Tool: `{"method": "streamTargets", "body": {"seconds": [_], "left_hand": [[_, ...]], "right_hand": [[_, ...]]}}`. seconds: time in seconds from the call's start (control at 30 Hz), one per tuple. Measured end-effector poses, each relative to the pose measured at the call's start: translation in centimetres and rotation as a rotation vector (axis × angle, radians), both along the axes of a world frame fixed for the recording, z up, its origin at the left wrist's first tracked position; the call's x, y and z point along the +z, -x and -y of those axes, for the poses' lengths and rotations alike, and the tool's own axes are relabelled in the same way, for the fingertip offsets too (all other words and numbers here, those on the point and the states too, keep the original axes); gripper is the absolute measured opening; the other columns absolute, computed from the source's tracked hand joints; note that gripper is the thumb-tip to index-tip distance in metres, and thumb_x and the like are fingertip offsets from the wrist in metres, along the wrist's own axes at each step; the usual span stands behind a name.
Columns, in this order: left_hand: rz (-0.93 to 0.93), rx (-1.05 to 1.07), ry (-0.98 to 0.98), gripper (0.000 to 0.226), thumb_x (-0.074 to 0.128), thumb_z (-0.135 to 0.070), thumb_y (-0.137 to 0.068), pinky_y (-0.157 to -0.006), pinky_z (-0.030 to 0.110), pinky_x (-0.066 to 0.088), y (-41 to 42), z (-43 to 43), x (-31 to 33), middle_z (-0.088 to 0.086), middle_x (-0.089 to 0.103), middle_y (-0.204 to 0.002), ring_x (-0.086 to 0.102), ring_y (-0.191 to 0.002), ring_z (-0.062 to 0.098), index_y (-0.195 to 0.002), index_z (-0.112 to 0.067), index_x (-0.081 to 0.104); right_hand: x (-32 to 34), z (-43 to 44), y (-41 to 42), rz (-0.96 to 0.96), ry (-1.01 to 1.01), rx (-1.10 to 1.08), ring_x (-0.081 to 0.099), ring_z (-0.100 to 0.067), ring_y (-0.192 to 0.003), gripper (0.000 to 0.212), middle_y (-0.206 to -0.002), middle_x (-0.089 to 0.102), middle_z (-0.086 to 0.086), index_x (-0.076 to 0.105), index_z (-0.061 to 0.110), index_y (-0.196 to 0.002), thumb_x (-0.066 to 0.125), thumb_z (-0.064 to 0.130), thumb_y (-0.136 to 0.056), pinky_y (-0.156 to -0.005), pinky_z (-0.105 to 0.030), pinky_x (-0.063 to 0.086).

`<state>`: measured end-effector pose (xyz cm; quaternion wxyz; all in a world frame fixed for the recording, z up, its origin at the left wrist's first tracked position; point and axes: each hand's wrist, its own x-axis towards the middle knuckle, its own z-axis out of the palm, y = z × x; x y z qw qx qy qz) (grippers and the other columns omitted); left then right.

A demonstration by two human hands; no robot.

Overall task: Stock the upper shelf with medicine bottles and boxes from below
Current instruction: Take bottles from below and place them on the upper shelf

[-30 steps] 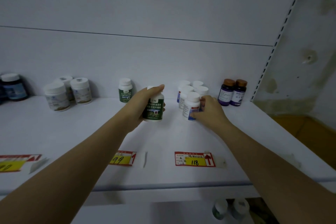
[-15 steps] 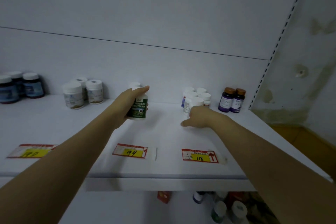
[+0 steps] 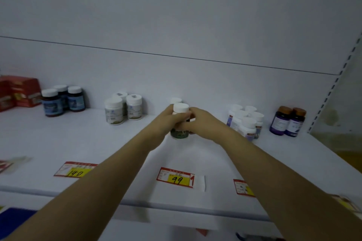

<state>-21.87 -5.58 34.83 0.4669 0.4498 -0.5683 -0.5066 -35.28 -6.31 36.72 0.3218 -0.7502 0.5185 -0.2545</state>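
A green-labelled bottle with a white cap [image 3: 179, 132] stands on the white upper shelf [image 3: 98, 143], above the "99" price tag [image 3: 176, 177]. My left hand [image 3: 163, 123] wraps its left side and my right hand [image 3: 203, 124] closes on its right side, so most of the label is hidden. A second white cap of the same kind of bottle [image 3: 175, 100] shows just behind it.
Along the back stand red boxes [image 3: 17, 92], three dark blue bottles [image 3: 62, 100], three white bottles [image 3: 122, 108], a cluster of white bottles [image 3: 245, 121] and two purple bottles [image 3: 287, 121]. A "140" tag [image 3: 75, 170] lies at the front edge. The slotted shelf upright [image 3: 333, 88] rises on the right.
My right hand left the white bottle cluster and moved left onto the green-labelled bottle. My left hand carried that bottle back, in front of its twin. The view shifted left.
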Motion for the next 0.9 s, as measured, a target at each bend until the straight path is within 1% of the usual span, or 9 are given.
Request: {"method": "streamTargets", "body": {"seconds": [0.1,0.17,0.27,0.33,0.4,0.5,0.57,0.77,0.9], "left_hand": [[0.139,-0.016,0.013,0.039,0.058,-0.025,-0.091,-0.073,0.015,0.042,0.1,0.6,-0.2,0.000,0.058,-0.119,0.054,-0.104,0.013,-0.129,-0.018,0.049],[0.416,0.055,0.083,0.040,0.062,-0.030,-0.089,-0.078,0.022,0.044,-0.9,1.6,-0.7,0.003,0.057,-0.116,0.054,-0.103,0.018,-0.125,-0.017,0.052],[0.923,0.236,0.129,0.054,0.064,-0.038,-0.084,-0.097,0.040,0.044,-3.2,3.5,-1.8,0.011,0.050,-0.128,0.049,-0.116,0.029,-0.131,-0.018,0.047],[1.086,0.283,0.118,0.055,0.061,-0.038,-0.085,-0.101,0.044,0.042,-4.3,4.4,-2.3,0.013,0.045,-0.134,0.044,-0.122,0.031,-0.133,-0.017,0.043],[1.186,0.293,0.104,0.054,0.058,-0.037,-0.087,-0.101,0.043,0.041,-4.9,5.0,-2.6,0.014,0.043,-0.135,0.041,-0.124,0.032,-0.133,-0.014,0.043],[1.258,0.300,0.079,0.052,0.057,-0.037,-0.088,-0.099,0.042,0.041,-5.4,6.1,-3.1,0.014,0.042,-0.135,0.040,-0.125,0.033,-0.131,-0.012,0.043],[1.258,0.306,0.067,0.051,0.057,-0.037,-0.088,-0.100,0.042,0.041,-5.5,7.0,-3.5,0.014,0.043,-0.134,0.041,-0.124,0.033,-0.130,-0.012,0.044],[1.207,0.311,0.050,0.051,0.058,-0.035,-0.087,-0.099,0.041,0.039,-5.2,8.8,-3.8,0.014,0.043,-0.134,0.041,-0.124,0.032,-0.131,-0.014,0.044],[1.175,0.309,0.062,0.052,0.058,-0.034,-0.088,-0.097,0.039,0.039,-4.9,9.7,-3.7,0.013,0.044,-0.133,0.041,-0.123,0.031,-0.134,-0.015,0.043]], "right_hand": [[-0.9,1.0,0.2,-0.011,-0.028,-0.061,0.059,-0.018,-0.101,0.038,-0.106,0.060,0.002,0.054,0.020,-0.111,0.073,0.026,-0.079,-0.089,-0.034,0.052],[-1.6,1.8,0.8,-0.067,-0.033,-0.109,0.058,-0.019,-0.101,0.047,-0.110,0.060,-0.001,0.055,0.015,-0.118,0.074,0.028,-0.077,-0.084,-0.031,0.050],[-2.8,3.3,1.4,-0.099,-0.038,-0.173,0.056,-0.019,-0.101,0.053,-0.114,0.059,-0.002,0.055,0.013,-0.120,0.077,0.030,-0.076,-0.084,-0.030,0.047],[-3.5,4.6,1.4,-0.044,-0.059,-0.224,0.058,-0.021,-0.104,0.053,-0.119,0.061,-0.005,0.056,0.012,-0.119,0.078,0.030,-0.074,-0.089,-0.034,0.050],[-3.9,5.7,1.2,-0.022,-0.049,-0.258,0.057,-0.021,-0.103,0.055,-0.120,0.061,-0.008,0.055,0.010,-0.118,0.079,0.029,-0.073,-0.085,-0.033,0.048],[-4.1,7.4,0.8,-0.071,0.021,-0.316,0.051,-0.020,-0.097,0.060,-0.121,0.058,-0.010,0.050,0.005,-0.118,0.081,0.028,-0.071,-0.074,-0.028,0.038],[-4.1,8.6,0.7,-0.075,0.031,-0.341,0.054,-0.023,-0.103,0.063,-0.122,0.057,-0.010,0.047,0.004,-0.118,0.081,0.028,-0.071,-0.073,-0.026,0.037],[-4.1,11.9,0.1,-0.112,0.060,-0.390,0.055,-0.028,-0.113,0.066,-0.125,0.055,-0.014,0.047,0.002,-0.121,0.082,0.027,-0.070,-0.074,-0.027,0.038],[-4.4,12.9,-0.2,-0.079,0.084,-0.402,0.056,-0.030,-0.113,0.065,-0.125,0.056,-0.015,0.046,0.000,-0.121,0.082,0.021,-0.071,-0.084,-0.032,0.045]]}}
